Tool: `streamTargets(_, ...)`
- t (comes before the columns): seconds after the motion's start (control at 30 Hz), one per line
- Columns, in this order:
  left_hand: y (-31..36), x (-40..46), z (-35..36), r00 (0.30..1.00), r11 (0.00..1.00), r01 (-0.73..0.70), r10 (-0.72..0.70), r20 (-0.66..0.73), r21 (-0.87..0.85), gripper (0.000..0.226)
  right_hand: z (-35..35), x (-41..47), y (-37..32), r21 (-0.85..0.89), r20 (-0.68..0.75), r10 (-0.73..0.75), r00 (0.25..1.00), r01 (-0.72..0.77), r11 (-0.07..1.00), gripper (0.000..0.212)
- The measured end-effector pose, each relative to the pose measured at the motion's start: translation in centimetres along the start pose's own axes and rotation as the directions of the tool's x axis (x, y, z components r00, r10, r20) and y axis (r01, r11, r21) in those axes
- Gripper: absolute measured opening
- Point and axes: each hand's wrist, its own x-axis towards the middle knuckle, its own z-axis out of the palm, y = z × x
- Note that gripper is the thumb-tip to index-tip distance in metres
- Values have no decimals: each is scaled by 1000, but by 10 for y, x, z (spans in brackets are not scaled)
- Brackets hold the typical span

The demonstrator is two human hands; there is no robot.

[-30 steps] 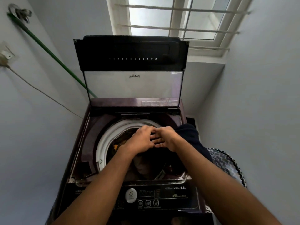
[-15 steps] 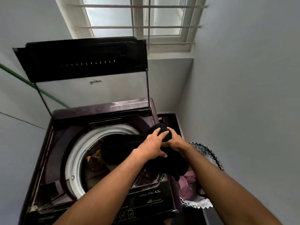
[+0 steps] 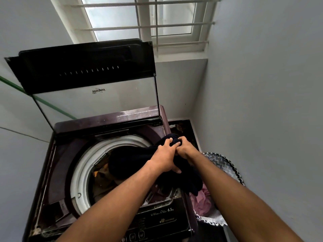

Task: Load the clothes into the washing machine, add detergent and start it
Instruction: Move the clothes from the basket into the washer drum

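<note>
Both hands are gripping a dark garment (image 3: 132, 159) at the right rim of the top-loading washing machine (image 3: 57, 165). The left hand (image 3: 165, 158) lies over the cloth with its fingers curled into the bunched fabric and the thumb pressed against it lower down. The right hand (image 3: 186, 147) is just beside it, touching it, fingers clenched round the same bunch. Part of the garment stretches leftward over the white ring of the drum (image 3: 78, 170), and part hangs down over the machine's right front corner. Inside the drum, other clothes (image 3: 101, 173) in brown and orange show under the dark cloth. The glass lid (image 3: 97, 81) stands raised at the back. The control panel (image 3: 164, 219) runs along the front edge. To the right of the machine, against the wall, sits a laundry basket (image 3: 225, 165) with a zigzag pattern, and pink cloth (image 3: 202, 201) lies in it. A barred window (image 3: 148, 20) is above.
</note>
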Motion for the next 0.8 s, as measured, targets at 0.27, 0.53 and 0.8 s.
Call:
streamTargets(0.27,-18,-16,4,995,979,-38,18,-99,-200,123,22,-26,-22,-300,-205,-61,977,-3,954,43)
streamTargets(0.53,-60,-66,7,943,894,-88,-68,-327,-440,109,59,-62,-61,-557,-221,-352,909,179,811,29)
streamTargets(0.8,-127,-114,-2,803,840,-45,-291,-520,-541,86,143,-96,-124,-442,-39,-465,884,402,802,40)
